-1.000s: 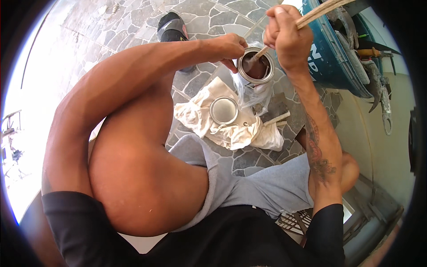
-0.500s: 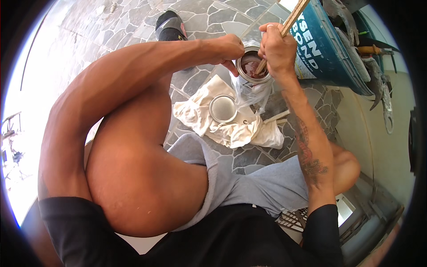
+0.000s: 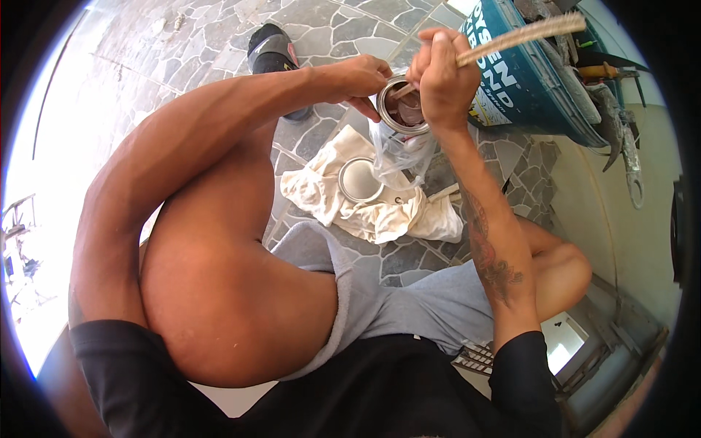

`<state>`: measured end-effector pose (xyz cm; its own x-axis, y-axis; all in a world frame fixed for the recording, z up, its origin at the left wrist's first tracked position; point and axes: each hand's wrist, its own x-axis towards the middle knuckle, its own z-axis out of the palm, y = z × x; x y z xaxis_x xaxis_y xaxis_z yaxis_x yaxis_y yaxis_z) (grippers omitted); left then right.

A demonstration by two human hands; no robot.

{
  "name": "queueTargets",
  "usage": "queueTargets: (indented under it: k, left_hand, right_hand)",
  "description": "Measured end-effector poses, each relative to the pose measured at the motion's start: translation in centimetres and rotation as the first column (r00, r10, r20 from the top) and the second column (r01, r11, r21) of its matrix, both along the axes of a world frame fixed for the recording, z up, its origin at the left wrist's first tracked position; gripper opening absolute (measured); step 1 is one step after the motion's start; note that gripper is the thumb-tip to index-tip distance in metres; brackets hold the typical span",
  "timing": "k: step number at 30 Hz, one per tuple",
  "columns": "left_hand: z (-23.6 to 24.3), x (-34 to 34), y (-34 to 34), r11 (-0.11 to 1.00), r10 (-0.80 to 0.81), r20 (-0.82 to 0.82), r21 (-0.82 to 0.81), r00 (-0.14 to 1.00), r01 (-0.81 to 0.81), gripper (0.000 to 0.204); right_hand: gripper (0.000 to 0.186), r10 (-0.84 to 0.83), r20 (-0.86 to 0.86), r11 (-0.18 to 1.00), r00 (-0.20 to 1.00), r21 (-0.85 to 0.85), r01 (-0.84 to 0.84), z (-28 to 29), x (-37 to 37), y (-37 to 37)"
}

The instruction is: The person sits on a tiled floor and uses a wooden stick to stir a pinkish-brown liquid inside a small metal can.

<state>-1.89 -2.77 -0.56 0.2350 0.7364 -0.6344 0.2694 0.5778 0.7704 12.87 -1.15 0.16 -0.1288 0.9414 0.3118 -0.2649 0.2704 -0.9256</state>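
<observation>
My right hand [image 3: 445,86] is wrapped round a wooden stick [image 3: 527,36]. The stick's lower end dips into an open metal can [image 3: 399,130] of brown, paint-like liquid [image 3: 410,109]. On the can's left side, my left hand [image 3: 361,79] grips the rim, thumb and fingers closed against it. Clear plastic [image 3: 401,157] hangs around the can's lower part. Closer to me, a round metal lid [image 3: 361,180] lies on a crumpled cream cloth [image 3: 314,186].
A large teal bucket [image 3: 496,87] stands right of the can, with tools over its rim, one orange-handled [image 3: 600,71]. My foot in black footwear [image 3: 274,55] rests on the stone-patterned floor [image 3: 350,33]. A pale wall [image 3: 642,168] rises at the right.
The stick has swung from steep to a flatter slant, its top going right and its lower end moving left in the can. Both hands and the can have shifted slightly left.
</observation>
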Motion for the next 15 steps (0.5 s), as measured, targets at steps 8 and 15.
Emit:
queueTargets:
  k: [8, 15]
  left_hand:
    - [0.0, -0.3, 0.0, 0.996, -0.082, -0.125, 0.027, 0.989, 0.086, 0.049]
    - [0.1, 0.5, 0.1, 0.997, -0.064, -0.154, 0.024, 0.986, 0.069, 0.04]
  right_hand:
    - [0.022, 0.124, 0.175, 0.992, 0.977, -0.007, -0.124, 1.8, 3.0, 1.0]
    - [0.02, -0.07, 0.128, 0.983, 0.989, 0.178, 0.046, -0.4, -0.1, 0.3]
